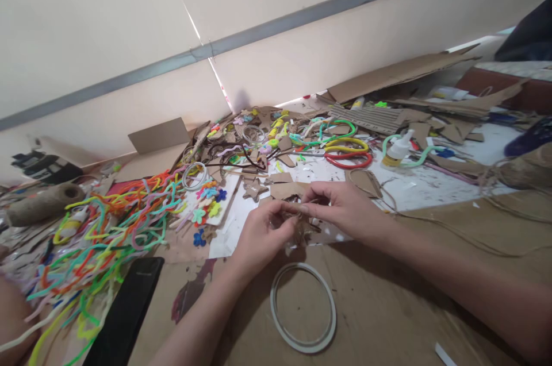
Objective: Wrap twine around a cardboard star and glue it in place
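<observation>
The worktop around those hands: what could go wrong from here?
The small brown piece between the left hand and right hand might slip. The loose string running past the right arm could snag on it. The white-topped bottle beside the green pipe cleaner might tip if that is tugged.

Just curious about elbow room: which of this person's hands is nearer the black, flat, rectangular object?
Left. The left hand is beyond the black object, to its right; the right hand is farther to the right.
</observation>
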The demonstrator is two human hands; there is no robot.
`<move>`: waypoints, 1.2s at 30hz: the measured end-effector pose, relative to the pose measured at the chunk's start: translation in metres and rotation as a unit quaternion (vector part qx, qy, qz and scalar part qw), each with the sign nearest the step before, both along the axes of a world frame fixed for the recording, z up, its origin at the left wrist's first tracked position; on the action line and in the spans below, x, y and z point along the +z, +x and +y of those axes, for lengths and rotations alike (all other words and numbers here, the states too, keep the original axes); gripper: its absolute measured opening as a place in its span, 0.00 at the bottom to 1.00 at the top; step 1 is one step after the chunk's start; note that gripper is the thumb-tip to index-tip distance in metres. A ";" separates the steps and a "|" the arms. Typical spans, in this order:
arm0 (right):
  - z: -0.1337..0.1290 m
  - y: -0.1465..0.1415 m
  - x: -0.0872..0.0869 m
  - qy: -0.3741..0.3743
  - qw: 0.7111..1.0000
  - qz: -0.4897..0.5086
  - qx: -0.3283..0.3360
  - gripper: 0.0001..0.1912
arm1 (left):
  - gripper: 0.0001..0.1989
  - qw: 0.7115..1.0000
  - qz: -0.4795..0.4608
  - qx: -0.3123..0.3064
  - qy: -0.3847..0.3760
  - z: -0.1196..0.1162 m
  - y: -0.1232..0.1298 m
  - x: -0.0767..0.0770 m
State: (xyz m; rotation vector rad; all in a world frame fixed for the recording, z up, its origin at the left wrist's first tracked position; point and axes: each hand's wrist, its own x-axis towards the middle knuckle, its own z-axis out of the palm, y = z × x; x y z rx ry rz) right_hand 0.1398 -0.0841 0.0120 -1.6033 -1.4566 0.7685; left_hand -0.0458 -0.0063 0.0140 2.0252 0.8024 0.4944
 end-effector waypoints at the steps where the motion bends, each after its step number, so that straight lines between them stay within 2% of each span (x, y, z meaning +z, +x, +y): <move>1: 0.000 -0.001 0.000 -0.003 1.000 0.002 -0.001 0.12 | 0.10 1.000 0.001 -0.001 -0.001 0.000 0.000 0.000; 11: 0.004 0.000 -0.005 -0.027 0.994 0.102 0.008 0.13 | 0.08 0.999 0.002 0.021 -0.024 0.000 0.002 -0.002; 21: 0.002 -0.001 -0.005 -0.002 0.998 0.064 0.000 0.13 | 0.10 0.998 -0.013 0.009 -0.065 -0.004 0.005 0.004; 25: 0.002 0.000 -0.006 0.008 0.997 0.080 0.003 0.11 | 0.08 0.997 -0.026 0.031 -0.072 -0.002 0.010 0.005; 29: 0.004 0.002 -0.005 0.038 0.992 0.114 -0.033 0.13 | 0.07 0.981 -0.073 0.067 -0.165 0.002 0.018 0.006; 32: 0.004 0.005 -0.002 0.074 0.991 0.088 -0.076 0.11 | 0.10 0.960 -0.113 0.081 -0.242 0.003 0.025 0.005; 36: 0.004 0.008 0.002 0.093 0.989 0.040 -0.104 0.08 | 0.13 0.937 -0.161 0.089 -0.298 0.002 0.032 0.001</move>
